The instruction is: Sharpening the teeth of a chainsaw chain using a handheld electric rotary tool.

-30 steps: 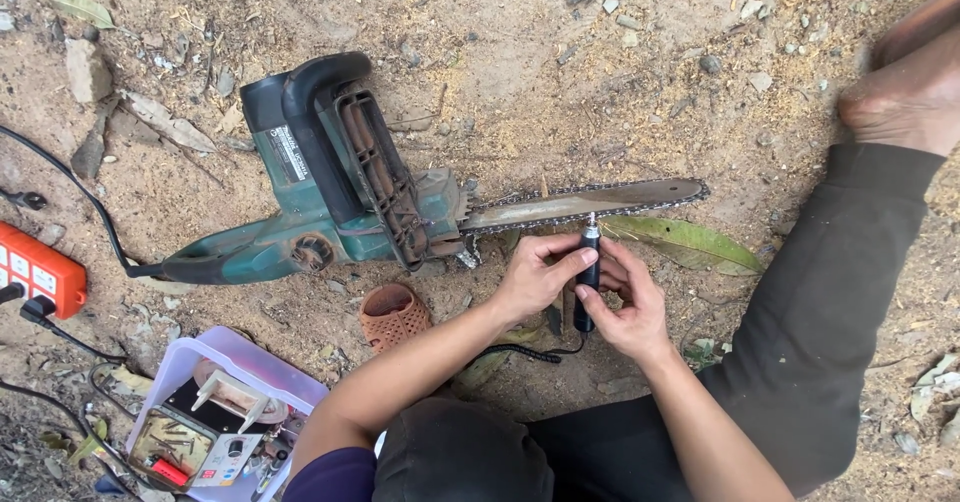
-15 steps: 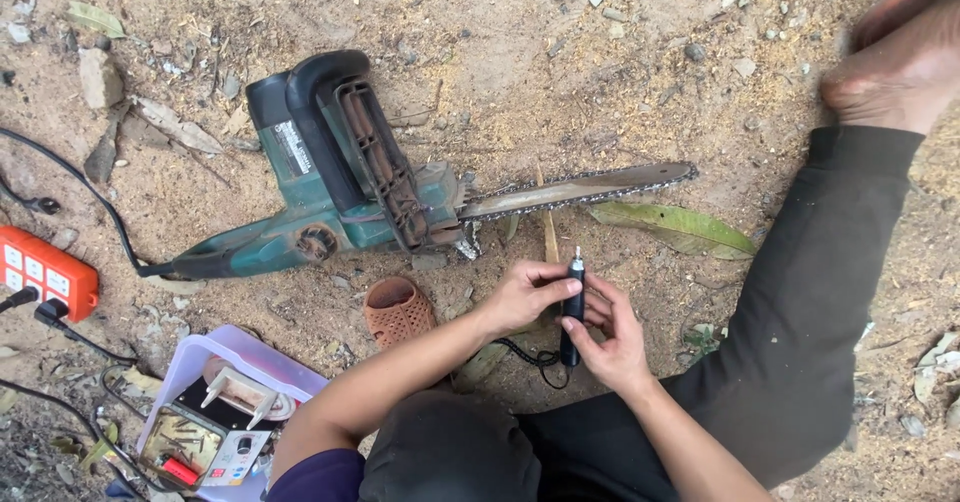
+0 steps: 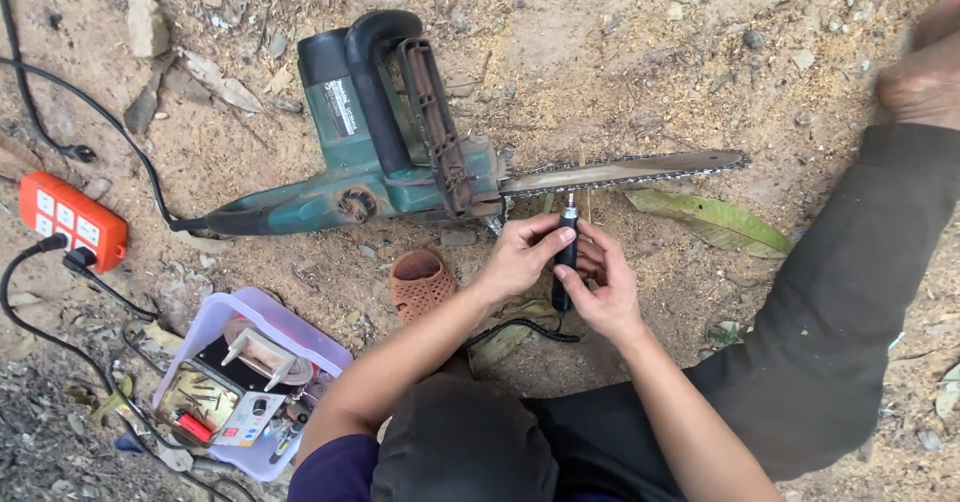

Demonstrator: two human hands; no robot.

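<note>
- Nearest, at the bottom edge: the person's dark-clad knee [image 3: 465, 447] and bare forearms reaching up from it; a dark trouser leg [image 3: 840, 292] runs off to the upper right, ending at a bare foot [image 3: 925, 82].
- Just beyond the knee: left hand [image 3: 520, 257] and right hand [image 3: 600, 287], both closed around a slim black pen-shaped rotary tool [image 3: 565, 257], held upright, its metal tip up, just short of the saw's bar. Left fingers grip the upper barrel; right fingers wrap the lower barrel. A thin black cord [image 3: 525, 327] trails from the tool's base.
- Left of the tool: small terracotta-coloured perforated cup [image 3: 420, 282] lying on the dirt; farther left and nearer, a lilac plastic box [image 3: 330, 347] of odd parts.
- Beyond the tool: teal-green electric chainsaw with black handle [image 3: 390, 152] on its side on sandy ground, grey guide bar and chain [image 3: 625, 172] pointing right. A long green leaf [image 3: 710, 222] lies below the bar.
- Far left of the chainsaw: orange power strip [image 3: 60, 220] with black cables plugged in.
</note>
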